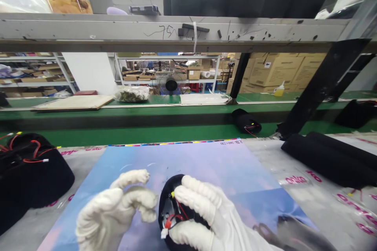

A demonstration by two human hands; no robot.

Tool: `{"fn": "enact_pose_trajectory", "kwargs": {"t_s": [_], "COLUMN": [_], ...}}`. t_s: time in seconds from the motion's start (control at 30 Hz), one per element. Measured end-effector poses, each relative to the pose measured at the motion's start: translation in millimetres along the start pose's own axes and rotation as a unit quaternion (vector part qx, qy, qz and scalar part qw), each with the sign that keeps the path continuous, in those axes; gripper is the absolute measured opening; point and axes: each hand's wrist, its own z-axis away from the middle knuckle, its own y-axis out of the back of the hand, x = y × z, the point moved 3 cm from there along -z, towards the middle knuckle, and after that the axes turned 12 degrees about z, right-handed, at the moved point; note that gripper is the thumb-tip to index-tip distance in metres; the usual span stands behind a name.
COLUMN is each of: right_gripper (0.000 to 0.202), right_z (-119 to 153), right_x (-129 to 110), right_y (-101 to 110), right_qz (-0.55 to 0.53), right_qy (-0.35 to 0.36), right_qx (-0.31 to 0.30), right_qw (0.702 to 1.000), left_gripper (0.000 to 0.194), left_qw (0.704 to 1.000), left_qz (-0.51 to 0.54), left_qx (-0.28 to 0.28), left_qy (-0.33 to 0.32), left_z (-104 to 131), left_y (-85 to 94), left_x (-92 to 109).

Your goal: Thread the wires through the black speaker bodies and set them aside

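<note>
My right hand (212, 211), in a white glove, is wrapped round a black rounded housing (168, 184) with red wires, a yellow tip and a white connector (164, 233) at its facing end. Part of the housing is hidden behind the fingers. Just left of it, my gloved left hand (114, 210) hovers with fingers bent and apart, holding nothing. Both hands are above a blue and pink printed sheet (188, 160) on the bench.
Black wired housings (44, 168) lie at the left, and black rolls (330, 159) at the right. Another black housing (246, 120) rests on the green belt (141, 135). A slanted black post (318, 90) and an overhead beam (118, 27) frame the bench. Cartons (273, 70) are stacked behind.
</note>
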Motion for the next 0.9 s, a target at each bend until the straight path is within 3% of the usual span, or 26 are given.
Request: {"fn": "enact_pose_trajectory", "kwargs": {"t_s": [0.03,0.13,0.23,0.3,0.43,0.5,0.6,0.67,0.7,0.8,0.9], "right_gripper": [0.031,0.049,0.091,0.115,0.133,0.127,0.111,0.107,0.091,0.057,0.049], "right_z": [4,16,23,18,-15,-43,-85,-107,-115,-131,-135], "right_x": [1,6,11,14,27,48,103,137,151,174,180], "right_y": [1,1,-6,-12,-25,-34,-52,-70,-78,-95,-102], "right_qz": [0.0,-0.016,-0.064,-0.157,-0.338,-0.353,-0.239,-0.177,-0.15,-0.085,-0.034], "right_qy": [-0.006,-0.037,-0.087,-0.155,-0.285,-0.324,-0.39,-0.413,-0.42,-0.427,-0.418], "right_qx": [0.006,0.061,0.093,0.041,-0.138,-0.143,-0.036,-0.012,-0.007,-0.001,-0.008], "right_qw": [1.0,0.997,0.99,0.975,0.886,0.866,0.888,0.894,0.895,0.9,0.908], "left_gripper": [0.036,0.035,0.04,0.033,0.027,0.029,0.032,0.034,0.035,0.037,0.037], "left_qw": [1.0,0.991,0.98,0.983,0.989,0.991,0.989,0.986,0.983,0.962,0.947], "left_qz": [0.009,0.01,0.019,0.026,0.005,-0.01,-0.065,-0.117,-0.145,-0.243,-0.288], "left_qx": [0.014,0.04,0.03,0.019,0.084,0.105,0.103,0.08,0.062,0.024,-0.003], "left_qy": [-0.01,-0.124,-0.196,-0.181,-0.121,-0.088,-0.079,-0.09,-0.093,-0.123,-0.143], "left_z": [-2,-5,-8,-14,-30,-39,-49,-51,-52,-49,-46], "left_y": [4.4,14.5,18.2,21.3,39.8,50.3,64.8,73.1,76.3,80.1,75.6], "left_x": [3,12,11,3,-17,-28,-42,-51,-56,-70,-79]}}
